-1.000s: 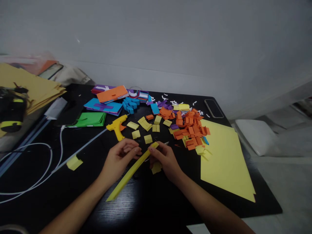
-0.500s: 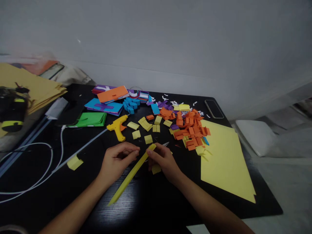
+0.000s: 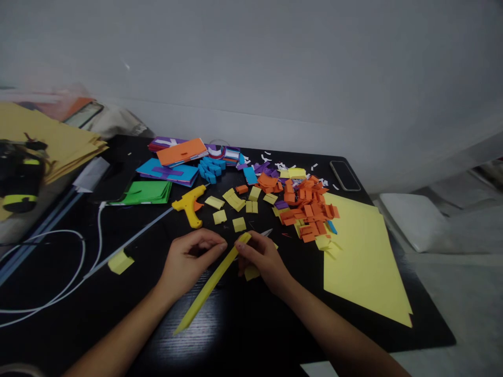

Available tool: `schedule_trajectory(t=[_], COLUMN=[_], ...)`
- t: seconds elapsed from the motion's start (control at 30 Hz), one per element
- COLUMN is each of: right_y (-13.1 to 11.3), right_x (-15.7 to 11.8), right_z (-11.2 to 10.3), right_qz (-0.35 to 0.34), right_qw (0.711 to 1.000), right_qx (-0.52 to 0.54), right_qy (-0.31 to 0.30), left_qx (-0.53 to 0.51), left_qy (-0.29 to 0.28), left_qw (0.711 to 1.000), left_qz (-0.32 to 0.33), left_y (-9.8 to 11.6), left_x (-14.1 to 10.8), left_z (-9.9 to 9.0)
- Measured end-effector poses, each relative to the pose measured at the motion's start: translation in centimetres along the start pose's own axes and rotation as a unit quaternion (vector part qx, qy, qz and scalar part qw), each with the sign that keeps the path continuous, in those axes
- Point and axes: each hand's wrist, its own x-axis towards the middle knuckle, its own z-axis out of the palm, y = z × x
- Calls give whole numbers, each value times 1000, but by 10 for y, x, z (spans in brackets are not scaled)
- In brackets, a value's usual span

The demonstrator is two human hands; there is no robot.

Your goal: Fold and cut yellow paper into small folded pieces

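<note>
A long folded yellow paper strip (image 3: 212, 283) slants up from the lower left into my right hand (image 3: 265, 259), pinched near its upper end between thumb and fingers. Just beyond these fingers a pointed metal blade (image 3: 268, 232), like that of scissors, shows; the rest of it is hidden, so I cannot tell whether it is held. My left hand (image 3: 195, 256) is closed, thumb against fingertips, just left of the strip; anything between them is too small to make out. Below my right fingers sits a small yellow paper piece (image 3: 252, 272), partly covered.
A yellow glue gun (image 3: 190, 206) lies beyond my left hand. Small folded yellow pieces (image 3: 239, 224) and a heap of orange pieces (image 3: 310, 207) spread behind. Yellow sheets (image 3: 361, 256) and a phone (image 3: 345, 175) are at right; green paper (image 3: 147, 192) and a white cable (image 3: 100, 235) at left.
My left thumb and fingertips have come slightly closer together. The strip's lower end has shifted a little; my right hand has barely moved.
</note>
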Motion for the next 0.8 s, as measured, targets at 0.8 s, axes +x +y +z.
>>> schedule_trajectory(t=[0.8], right_y=[-1], right_x=[-1], right_z=[0], right_qz=[3], right_qw=[1000], right_qx=[-2], right_qy=[0], left_qx=[19], left_qy=[-1], left_qw=[999], left_qz=[34], left_y=[-6], left_x=[-2], left_z=[-3])
